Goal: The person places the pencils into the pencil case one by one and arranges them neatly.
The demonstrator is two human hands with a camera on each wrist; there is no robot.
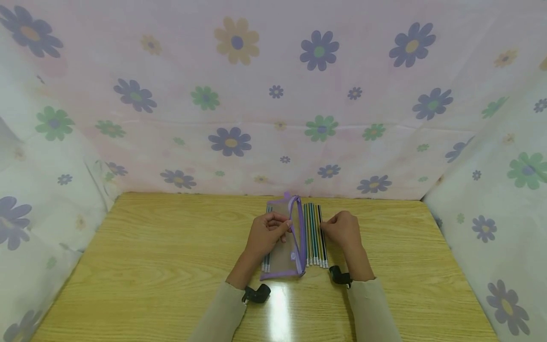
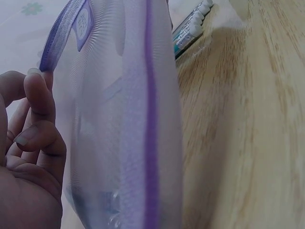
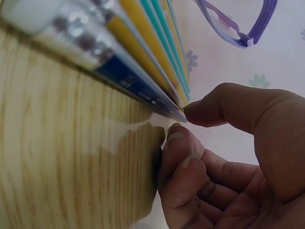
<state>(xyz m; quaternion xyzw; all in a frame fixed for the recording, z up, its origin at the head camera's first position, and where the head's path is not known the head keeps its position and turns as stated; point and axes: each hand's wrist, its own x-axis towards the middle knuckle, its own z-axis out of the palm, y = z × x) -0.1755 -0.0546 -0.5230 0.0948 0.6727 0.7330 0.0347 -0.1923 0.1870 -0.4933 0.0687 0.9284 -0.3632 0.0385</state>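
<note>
A see-through mesh pencil pouch (image 1: pixel 282 259) with purple trim lies with its zip side gaping to the right. My left hand (image 1: pixel 267 233) pinches the pouch's zipped edge between thumb and fingers, lifting it away from the other edge. Inside, along the pouch's left side, a few pencils (image 1: pixel 266 263) show through the mesh. Just right of the opening, several striped pencils (image 1: pixel 314 237) lie side by side, eraser ends toward me. My right hand (image 1: pixel 344 230) pinches the dark blue pencil (image 3: pixel 128 83) at the row's right end, thumb on one side and fingertips on the other.
Both hands work over a wooden table (image 1: pixel 171 247), close to its back edge. Flowered cloth (image 1: pixel 273 109) hangs behind it and along both sides. Each wrist carries a black camera mount, one of them (image 1: pixel 258 293) near the pouch's front end.
</note>
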